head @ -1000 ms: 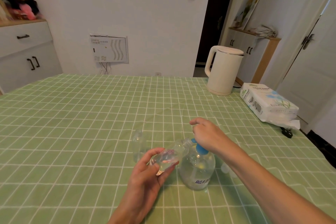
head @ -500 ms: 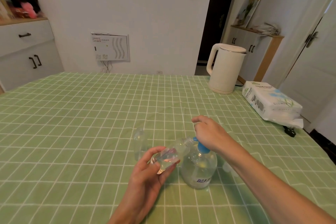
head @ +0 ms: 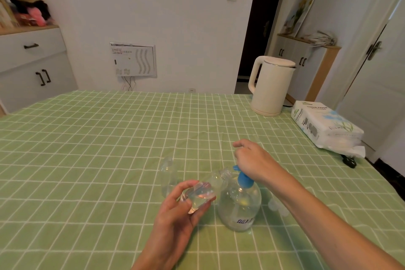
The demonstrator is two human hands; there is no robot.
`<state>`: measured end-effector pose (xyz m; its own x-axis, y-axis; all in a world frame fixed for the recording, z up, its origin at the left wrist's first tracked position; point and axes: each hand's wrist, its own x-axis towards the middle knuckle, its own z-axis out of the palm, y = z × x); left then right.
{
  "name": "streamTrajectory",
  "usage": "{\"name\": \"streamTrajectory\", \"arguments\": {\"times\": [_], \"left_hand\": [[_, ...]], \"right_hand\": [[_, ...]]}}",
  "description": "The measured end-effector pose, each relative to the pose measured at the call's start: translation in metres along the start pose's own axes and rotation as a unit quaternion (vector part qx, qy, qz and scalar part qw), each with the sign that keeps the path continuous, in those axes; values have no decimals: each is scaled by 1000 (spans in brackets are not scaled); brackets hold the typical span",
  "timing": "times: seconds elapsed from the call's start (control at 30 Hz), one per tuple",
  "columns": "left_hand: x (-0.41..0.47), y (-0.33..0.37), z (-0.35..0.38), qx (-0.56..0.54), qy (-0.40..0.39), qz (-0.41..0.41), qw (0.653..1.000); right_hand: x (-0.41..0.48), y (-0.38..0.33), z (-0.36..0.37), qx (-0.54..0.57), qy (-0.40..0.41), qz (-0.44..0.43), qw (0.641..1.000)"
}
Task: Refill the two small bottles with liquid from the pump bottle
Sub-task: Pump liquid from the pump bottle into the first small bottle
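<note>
A clear pump bottle [head: 240, 206] with a blue pump head stands on the green checked tablecloth [head: 98, 138]. My right hand [head: 252, 160] rests on top of the pump head, palm down, fingers loosely bent. My left hand [head: 177, 215] grips a small clear bottle [head: 206, 190], tilted with its open mouth up against the pump spout; some liquid lies in its lower end. A second small clear bottle [head: 167, 176] stands upright just left of them. Two small clear caps [head: 277, 206] lie to the right of the pump bottle, partly behind my right forearm.
A cream electric kettle [head: 270, 85] stands at the table's far right. A pack of tissue paper [head: 324, 126] lies near the right edge, with a black plug [head: 349, 161] beside it. Cabinets line the walls on the left and right.
Both hands and the bottles keep their places. My right hand on the pump head has dipped slightly; the view has shifted a little.
</note>
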<state>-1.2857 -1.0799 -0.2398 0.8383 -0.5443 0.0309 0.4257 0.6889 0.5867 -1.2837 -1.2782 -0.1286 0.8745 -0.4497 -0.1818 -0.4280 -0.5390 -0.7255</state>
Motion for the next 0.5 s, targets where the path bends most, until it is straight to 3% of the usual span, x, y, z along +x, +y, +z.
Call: {"name": "streamTrajectory", "arguments": {"times": [0.5], "left_hand": [[-1,0,1,1,0,-1,1000]], "right_hand": [[-4,-4,-2,-18,13,-5,1000]]}}
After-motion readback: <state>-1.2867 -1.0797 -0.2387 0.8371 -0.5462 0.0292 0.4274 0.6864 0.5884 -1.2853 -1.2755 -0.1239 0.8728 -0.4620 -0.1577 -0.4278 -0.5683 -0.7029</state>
